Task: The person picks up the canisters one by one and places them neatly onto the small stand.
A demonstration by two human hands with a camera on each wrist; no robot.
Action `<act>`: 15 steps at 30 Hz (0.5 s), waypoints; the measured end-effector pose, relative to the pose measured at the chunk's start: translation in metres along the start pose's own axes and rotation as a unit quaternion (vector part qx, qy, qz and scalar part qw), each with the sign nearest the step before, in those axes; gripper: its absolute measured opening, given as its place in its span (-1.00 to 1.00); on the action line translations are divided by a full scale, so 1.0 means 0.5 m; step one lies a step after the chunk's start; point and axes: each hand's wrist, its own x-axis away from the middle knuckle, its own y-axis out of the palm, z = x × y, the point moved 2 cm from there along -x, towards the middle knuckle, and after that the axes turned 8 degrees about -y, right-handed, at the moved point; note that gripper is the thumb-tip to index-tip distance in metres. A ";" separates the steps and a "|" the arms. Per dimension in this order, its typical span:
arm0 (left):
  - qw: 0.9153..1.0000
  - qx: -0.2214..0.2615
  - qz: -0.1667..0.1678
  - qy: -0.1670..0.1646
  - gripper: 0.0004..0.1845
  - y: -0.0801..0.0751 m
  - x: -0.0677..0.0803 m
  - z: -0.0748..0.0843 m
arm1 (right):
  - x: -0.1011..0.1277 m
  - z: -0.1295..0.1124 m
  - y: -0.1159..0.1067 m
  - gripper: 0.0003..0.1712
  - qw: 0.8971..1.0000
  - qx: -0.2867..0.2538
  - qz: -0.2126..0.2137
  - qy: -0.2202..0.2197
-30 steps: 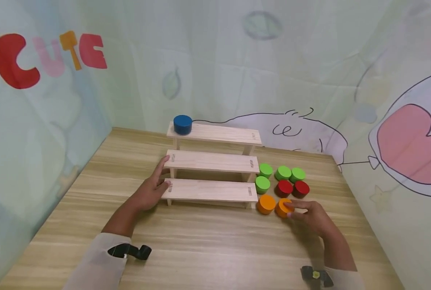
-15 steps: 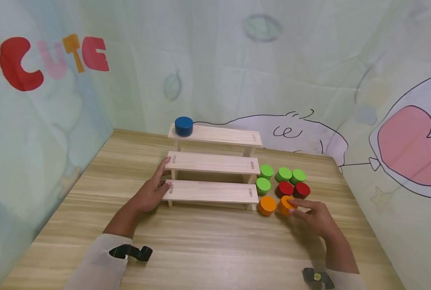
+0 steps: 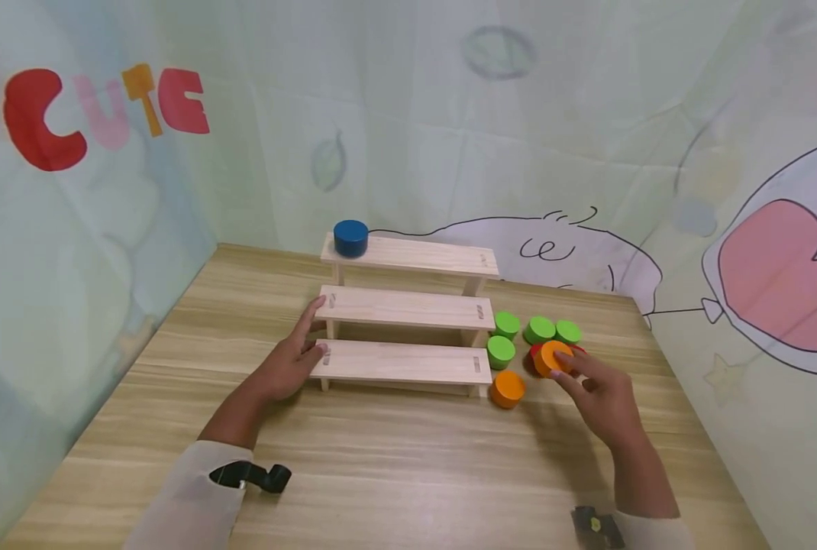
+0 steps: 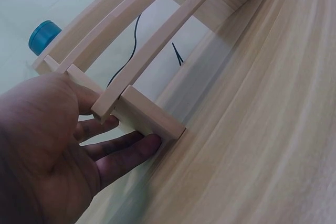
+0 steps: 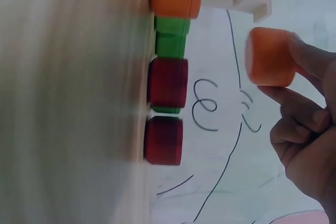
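My right hand (image 3: 604, 397) pinches an orange disc (image 3: 553, 357) clear of the table, over what look like the red discs (image 5: 167, 83). The stepped wooden rack (image 3: 403, 309) lies to its left, boards running left-right. My left hand (image 3: 286, 367) rests spread against the rack's left end.

Left hand (image 3: 286, 367) flat, fingers straight; right hand (image 3: 597, 393) raised, fingertips pinching.

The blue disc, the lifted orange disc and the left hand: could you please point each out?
blue disc (image 3: 350, 237): head view, its side face.
lifted orange disc (image 5: 269, 57): right wrist view, its side wall.
left hand (image 3: 286, 367): head view, back of the hand.
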 end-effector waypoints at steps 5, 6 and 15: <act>1.000 0.002 -0.001 -0.006 -0.11 -0.001 0.001 0.002 | -0.015 -0.025 -0.004 -0.57 0.993 -0.105 0.041 0.021; 1.000 0.001 0.000 -0.006 -0.11 -0.001 0.001 0.002 | -0.020 -0.030 -0.005 -0.55 0.990 -0.128 0.043 0.035; 1.000 0.003 0.003 -0.008 -0.11 0.001 0.001 0.003 | -0.074 -0.088 -0.003 -0.57 0.966 -0.227 0.093 0.078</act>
